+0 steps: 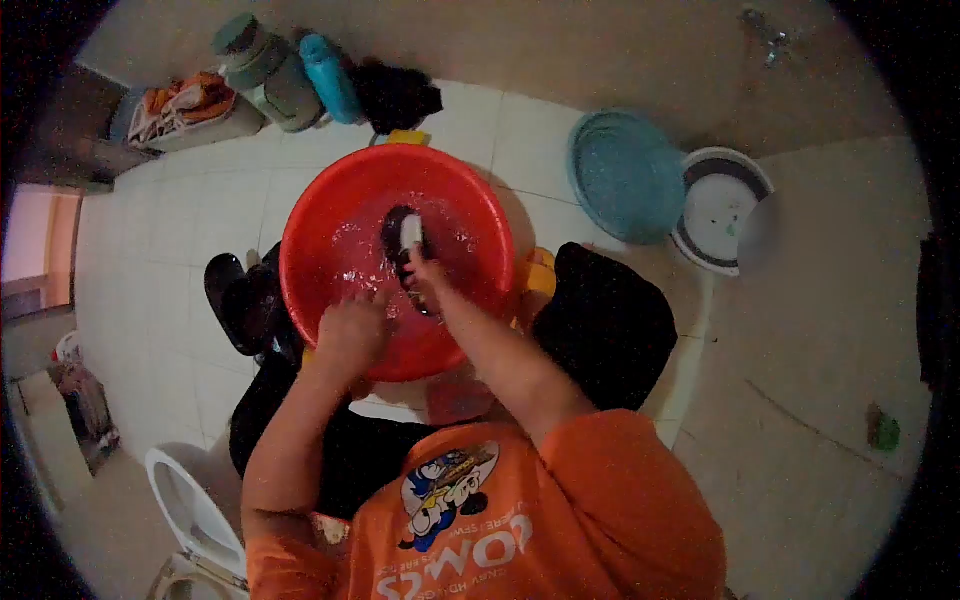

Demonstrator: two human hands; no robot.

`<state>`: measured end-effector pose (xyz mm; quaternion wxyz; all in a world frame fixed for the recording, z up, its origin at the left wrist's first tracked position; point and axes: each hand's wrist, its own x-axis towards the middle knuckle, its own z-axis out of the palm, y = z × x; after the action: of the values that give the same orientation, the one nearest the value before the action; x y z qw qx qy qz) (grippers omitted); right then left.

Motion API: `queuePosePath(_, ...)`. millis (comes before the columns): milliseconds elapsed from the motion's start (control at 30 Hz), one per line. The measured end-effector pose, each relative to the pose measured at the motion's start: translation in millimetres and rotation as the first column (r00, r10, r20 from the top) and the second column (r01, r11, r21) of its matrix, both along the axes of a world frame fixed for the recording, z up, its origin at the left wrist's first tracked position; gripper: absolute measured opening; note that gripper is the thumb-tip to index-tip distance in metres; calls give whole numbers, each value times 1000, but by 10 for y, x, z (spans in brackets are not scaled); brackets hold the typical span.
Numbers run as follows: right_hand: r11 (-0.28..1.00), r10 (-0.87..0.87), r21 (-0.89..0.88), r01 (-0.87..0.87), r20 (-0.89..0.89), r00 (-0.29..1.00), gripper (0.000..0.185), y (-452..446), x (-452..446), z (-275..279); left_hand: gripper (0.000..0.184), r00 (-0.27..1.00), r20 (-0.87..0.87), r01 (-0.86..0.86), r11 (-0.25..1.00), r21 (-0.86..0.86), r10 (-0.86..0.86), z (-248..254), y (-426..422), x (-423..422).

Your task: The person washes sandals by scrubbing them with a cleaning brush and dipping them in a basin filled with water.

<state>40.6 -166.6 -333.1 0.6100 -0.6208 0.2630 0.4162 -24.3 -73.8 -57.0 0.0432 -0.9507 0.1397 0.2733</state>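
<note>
A large red basin [300, 215] with some water stands on the floor between my knees. Inside it lies a dark shoe or slipper [394, 228], set lengthwise. My right hand [428, 280] is closed around a small whitish block, apparently a brush [412, 232], and presses it against the dark footwear. Over the near left side of the basin reaches my left hand [355, 332], its fingers curled down at the water. Its fingertips are blurred, and whatever they may hold is hidden.
Dark slippers [240, 305] sit left of the basin. Behind stand a blue bottle [330, 80], a grey-green jug [268, 80] and a box of cloths [195, 122]. A teal basin [625, 175] and a white basin [715, 205] are at right; a toilet [190, 505] is lower left.
</note>
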Motion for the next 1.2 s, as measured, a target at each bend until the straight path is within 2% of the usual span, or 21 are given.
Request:
queuePosePath(100, 994, -72, 85, 64, 102, 992, 66, 28, -28, 683, 36, 989, 6, -148, 986, -71, 149, -167, -23, 137)
queuePosePath(200, 968, -59, 249, 5, 209, 976, 64, -33, -166, 1156, 36, 851, -84, -498, 745, -443, 519, -400, 37, 172)
queuePosePath(233, 977, -4, 205, -55, 275, 962, 63, 26, -244, 1172, 36, 615, -494, -761, 296, -577, 615, -584, 97, 154)
queuePosePath(267, 980, 56, 160, -114, 332, 942, 62, 34, -245, 1163, 36, 317, -839, -873, -209, -440, 442, -685, 99, 176)
queuePosePath(300, 981, 59, 153, -117, 339, 939, 62, -33, -215, 1264, 36, 323, -839, -869, -213, -446, 437, -620, 18, 161)
queuePosePath(367, 927, 336, -23, -375, 497, 800, 64, -268, -103, 1773, 33, 251, -916, -681, -616, -396, 312, -428, -178, 90)
queuePosePath(400, 773, 604, -314, -551, 632, 486, 65, -504, -2, 2122, 28, 262, -924, -632, -674, -383, 279, -532, -169, 91)
queuePosePath(433, 687, 726, -447, -573, 455, 515, 58, -530, 169, 2111, 28, 271, -922, -627, -676, -386, 276, -516, -125, 82)
queuePosePath(467, 554, 831, -605, -573, 448, 330, 47, -739, 402, 2184, 26, 227, -903, -686, -598, -414, 365, -480, -86, 83)
queuePosePath(500, 616, 785, -586, -526, 510, 352, 38, -1049, 575, 2714, 23, 189, -872, -742, -515, -428, 453, -437, -69, 78)
queuePosePath(533, 709, 703, -548, -444, 503, 503, 34, -1300, 964, 2575, 24, 177, -894, -640, -642, -422, 411, -370, -147, 52)
queuePosePath(567, 769, 634, -617, -171, 698, 332, 31, -1738, 1599, 2204, 24, 172, -897, -631, -654, -418, 408, -470, -122, 61)
queuePosePath(600, 332, 886, -940, 72, 337, 317, 40, -2105, 1856, 2536, 25, 190, -899, -660, -627, -414, 394, -672, 20, 27)
queuePosePath(633, 229, 890, -939, 257, 309, 337, 45, -2688, 2259, 2502, 26, 207, -901, -688, -597, -412, 382, -788, 104, 0)
queuePosePath(667, 287, 660, -899, 331, 436, 612, 48, -3169, 2511, 2847, 28, 149, -892, -689, -602, -404, 428, -787, 111, -20)
queuePosePath(767, 64, 552, -658, 750, 649, 523, 47, -4343, 2813, 3466, 13, 171, -895, -738, -549, -393, 411, -599, 88, -68)
queuePosePath(833, 167, 507, -587, 792, 740, 442, 47, -4909, 3005, 3753, 12, 96, -849, -799, -468, -376, 519, -773, 109, -32)
queuePosePath(900, 473, 355, -500, 725, 862, 362, 47, -5229, 3191, 3943, 16, 104, -786, -927, -228, -299, 609, -896, 97, 1)
queuePosePath(1033, 856, 36, -207, 474, 938, 345, 47, -5096, 3143, 4120, 18, 149, -834, -864, -340, -371, 532, -1052, 187, -25)
queuePosePath(1133, 898, 3, -152, 413, 940, 341, 48, -5292, 3376, 4114, 18, 161, -845, -885, -304, -353, 510, -1069, 253, -4)
queuePosePath(1200, 723, 119, -305, 620, 939, 323, 39, -5584, 3606, 4028, 19, 98, -867, -912, -304, -275, 489, -709, 138, 30)
